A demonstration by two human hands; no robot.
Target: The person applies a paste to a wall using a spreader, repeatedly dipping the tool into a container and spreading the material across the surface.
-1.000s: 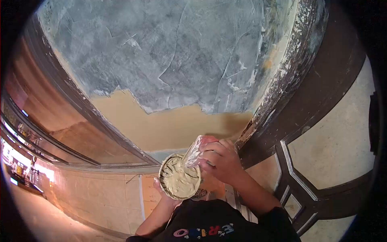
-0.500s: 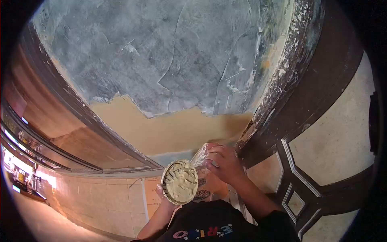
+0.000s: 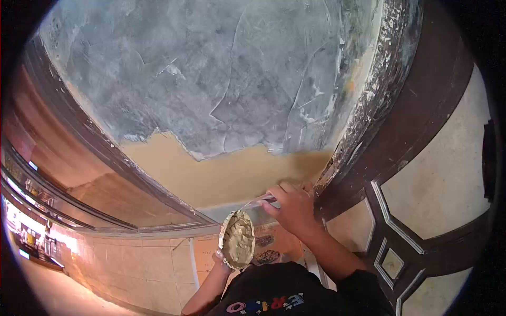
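My left hand (image 3: 222, 263) grips a round tub (image 3: 223, 237) from its left side and below, near my chest. Pale, creamy filler paste (image 3: 240, 243) fills the tub, which tilts so its opening looks narrow. In my right hand (image 3: 291, 206) is a putty knife (image 3: 254, 204), seen nearly edge-on, with its blade end touching or very near the tub's far rim. The fingers wrap around the knife's right end, and its handle is hidden. Beyond both hands stands a wall with grey-blue skim coat (image 3: 179, 89) above a bare beige strip (image 3: 211, 176).
A dark, paint-flecked wooden frame (image 3: 369, 105) borders the wall on the right, beside panelled woodwork (image 3: 432, 221). Another dark trim (image 3: 100, 131) runs along the left. Below me lies an orange printed sheet (image 3: 279, 239) on the tiled floor (image 3: 137, 263).
The putty knife has turned from showing its flat face to nearly edge-on, with its blade at the tub's rim. The tub has tilted and shifted slightly right.
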